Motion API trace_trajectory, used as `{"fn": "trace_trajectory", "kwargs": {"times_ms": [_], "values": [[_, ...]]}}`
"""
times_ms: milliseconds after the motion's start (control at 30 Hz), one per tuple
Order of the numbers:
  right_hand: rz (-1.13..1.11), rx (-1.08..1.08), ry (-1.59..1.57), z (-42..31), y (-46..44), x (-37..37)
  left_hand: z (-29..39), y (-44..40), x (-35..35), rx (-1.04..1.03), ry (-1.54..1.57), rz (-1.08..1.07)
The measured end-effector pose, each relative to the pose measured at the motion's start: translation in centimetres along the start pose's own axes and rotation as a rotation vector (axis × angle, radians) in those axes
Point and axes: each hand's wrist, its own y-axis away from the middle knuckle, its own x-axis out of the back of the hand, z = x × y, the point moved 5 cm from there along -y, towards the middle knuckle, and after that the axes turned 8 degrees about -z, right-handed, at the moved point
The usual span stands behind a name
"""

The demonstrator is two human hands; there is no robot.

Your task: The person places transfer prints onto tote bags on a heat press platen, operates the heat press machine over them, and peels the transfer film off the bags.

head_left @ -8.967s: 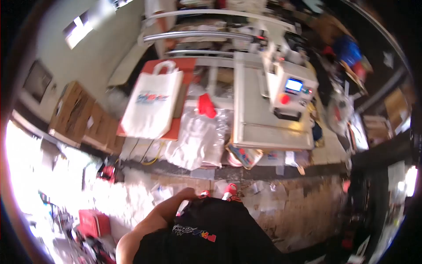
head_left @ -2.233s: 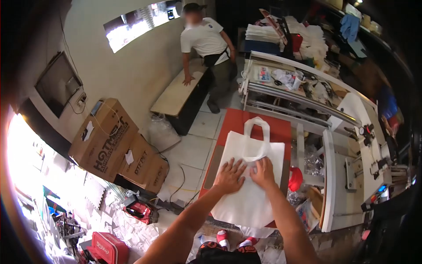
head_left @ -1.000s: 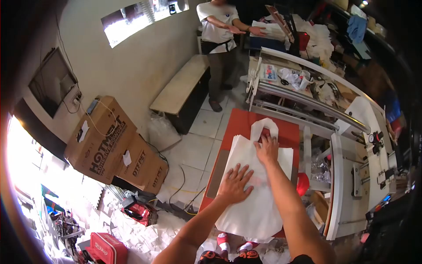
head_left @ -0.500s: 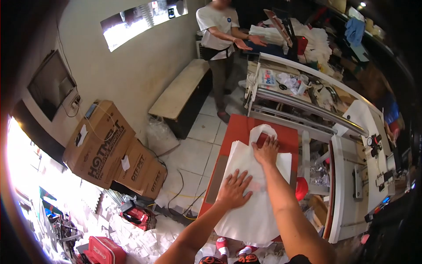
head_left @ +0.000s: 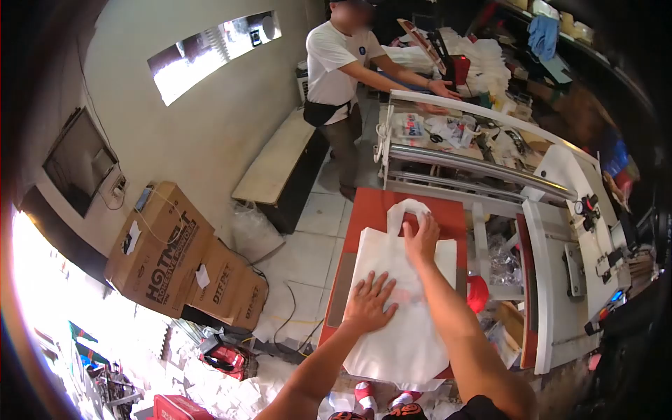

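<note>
A white bag (head_left: 402, 343) with a looped handle lies flat on a red board (head_left: 371, 206), on top of more white material. My left hand (head_left: 369, 304) rests palm down on the left part of the bag, its fingers spread. Farther up, my right hand (head_left: 421, 239) touches the bag at the base of the handle, fingers apart and reaching over the loop. A faint reddish patch shows through the bag between my hands.
A person (head_left: 343, 70) in a white shirt stands beyond the bench (head_left: 276, 157), arms stretched toward a cluttered table. Brown cartons (head_left: 168, 255) are at the left. The white press machine (head_left: 560, 280) with metal rollers stands right. A red cloth (head_left: 477, 294) hangs beside the board.
Since the earliest frame, the bag's printed face is no longer visible and both my hands have come onto it. In the last second, the other person has leaned and reached to the right over the table.
</note>
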Motion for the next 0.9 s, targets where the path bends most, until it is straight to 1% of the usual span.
{"fn": "trace_trajectory", "kwargs": {"times_ms": [67,133,167,200,233,300,433,500,533,567,667,700,767,900], "values": [[-0.073,0.171,0.026,-2.9,4.6,2.7,0.0,0.0,0.1,-0.002,-0.001,-0.008],[-0.283,0.289,-0.005,-6.2,10.0,6.1,-0.1,-0.1,-0.2,0.008,0.0,-0.039],[-0.365,0.332,-0.12,-6.4,12.6,6.5,-0.2,-0.3,-0.2,0.003,0.008,-0.036],[-0.451,0.386,-0.152,-6.3,15.1,6.6,-0.3,-0.3,-0.3,0.006,-0.034,-0.061],[-0.624,0.302,-0.069,-6.5,17.4,6.8,-0.2,-0.2,-0.5,0.013,-0.076,-0.091],[-0.625,0.335,0.087,-7.8,18.9,9.1,-0.3,-0.3,-0.5,0.023,-0.046,-0.082],[-0.639,0.296,0.105,-8.0,18.6,9.1,-0.3,-0.3,-0.7,0.016,-0.036,-0.064],[-0.621,0.328,0.166,-7.9,18.8,9.3,-0.3,-0.3,-1.1,0.0,-0.065,-0.052],[-0.663,0.303,0.228,-7.5,19.1,9.1,-0.2,-0.2,-1.2,-0.002,-0.059,-0.048],[-0.66,0.298,0.228,-7.3,19.4,9.8,-0.2,-0.1,-1.3,-0.007,-0.061,-0.049],[-0.749,0.161,0.267,-4.5,19.9,11.7,-0.2,0.0,-1.0,0.01,-0.053,-0.049],[-0.745,0.162,0.274,-3.6,19.9,12.4,-0.2,-0.2,-1.0,0.007,-0.051,-0.042],[-0.67,0.142,0.335,-2.2,20.5,13.9,-0.3,-0.2,-1.3,0.007,-0.028,-0.034],[-0.626,0.158,0.35,-1.6,20.8,13.5,-0.9,0.3,-2.0,0.026,-0.018,0.005]]}}
